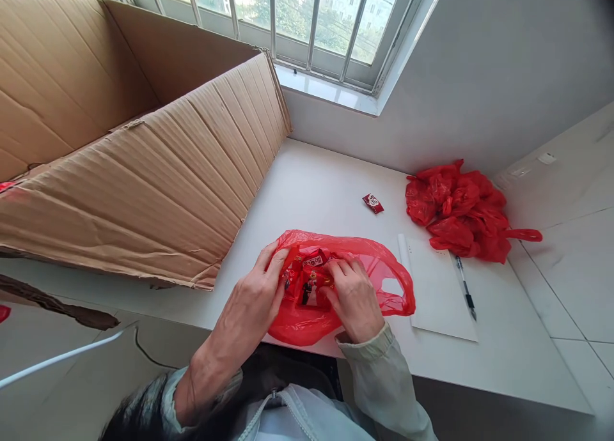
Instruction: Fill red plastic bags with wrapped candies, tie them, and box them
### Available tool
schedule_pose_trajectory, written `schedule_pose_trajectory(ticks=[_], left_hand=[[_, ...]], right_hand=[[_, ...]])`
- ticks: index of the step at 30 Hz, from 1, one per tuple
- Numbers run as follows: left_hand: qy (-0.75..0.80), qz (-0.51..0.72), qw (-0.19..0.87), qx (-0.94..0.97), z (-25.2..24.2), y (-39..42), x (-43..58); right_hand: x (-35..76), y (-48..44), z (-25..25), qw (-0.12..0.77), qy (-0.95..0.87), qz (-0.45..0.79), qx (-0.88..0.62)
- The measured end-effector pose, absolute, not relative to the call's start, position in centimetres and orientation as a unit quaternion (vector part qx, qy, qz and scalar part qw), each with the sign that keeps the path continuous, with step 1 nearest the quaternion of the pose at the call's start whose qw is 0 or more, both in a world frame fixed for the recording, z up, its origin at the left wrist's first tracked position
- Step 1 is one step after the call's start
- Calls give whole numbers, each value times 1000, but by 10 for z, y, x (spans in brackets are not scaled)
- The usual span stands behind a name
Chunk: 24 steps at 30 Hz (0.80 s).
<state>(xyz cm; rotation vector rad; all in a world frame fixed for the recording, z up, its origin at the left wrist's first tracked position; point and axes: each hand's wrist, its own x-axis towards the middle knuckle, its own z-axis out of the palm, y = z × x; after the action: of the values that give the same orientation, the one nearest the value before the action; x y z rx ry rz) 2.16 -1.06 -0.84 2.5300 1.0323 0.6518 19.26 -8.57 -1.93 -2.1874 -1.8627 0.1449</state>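
Observation:
A red plastic bag (307,329) lies open at the front edge of the white table, its handle loop stretched to the right. Inside it are several small red candy packets (313,281) with printed pictures and white lettering. My left hand (255,294) grips the left side of the bag, thumb and fingers curled at its opening. Reaching into the opening from the right, my right hand (354,294) has bent fingers on the packets; its fingertips are partly hidden, so what they pinch is unclear. One dark red packet (373,203) lies alone on the table beyond the bag.
A large open cardboard box (182,192) takes up the left. Crumpled red plastic bags (460,208) are heaped at the right by the wall. A sheet of white paper (444,294) and a pen (466,287) lie right of the bag. Behind is a barred window (311,25).

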Motion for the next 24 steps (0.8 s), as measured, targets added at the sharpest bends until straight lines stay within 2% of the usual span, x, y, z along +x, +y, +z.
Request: schedule_pose_trajectory(ticks=[3, 5, 9, 12, 15, 17, 19, 22, 24], left_hand=[[353, 241, 157, 890, -3, -9, 16], [349, 239, 150, 894, 2, -10, 9], [354, 235, 117, 898, 14, -15, -12], [373, 251, 66, 891, 17, -19, -24], [381, 250, 36, 889, 14, -21, -26], [383, 236, 41, 892, 10, -21, -23], [384, 230, 55, 893, 7, -20, -19], [376, 258, 97, 885, 10, -17, -17], [368, 287, 166, 869, 21, -13, -20]], right_hand=[[191, -81, -21, 144, -633, 41, -760], [193, -88, -18, 183, -632, 15, -753], [205, -123, 0, 285, -599, -120, -738], [224, -148, 5, 265, -513, -188, -794], [240, -164, -5, 248, -419, -73, -870], [245, -170, -12, 246, -370, 37, -895], [246, -174, -11, 258, -348, 97, -896], [243, -175, 6, 334, -357, 120, -864], [239, -173, 25, 404, -354, 126, -834]])
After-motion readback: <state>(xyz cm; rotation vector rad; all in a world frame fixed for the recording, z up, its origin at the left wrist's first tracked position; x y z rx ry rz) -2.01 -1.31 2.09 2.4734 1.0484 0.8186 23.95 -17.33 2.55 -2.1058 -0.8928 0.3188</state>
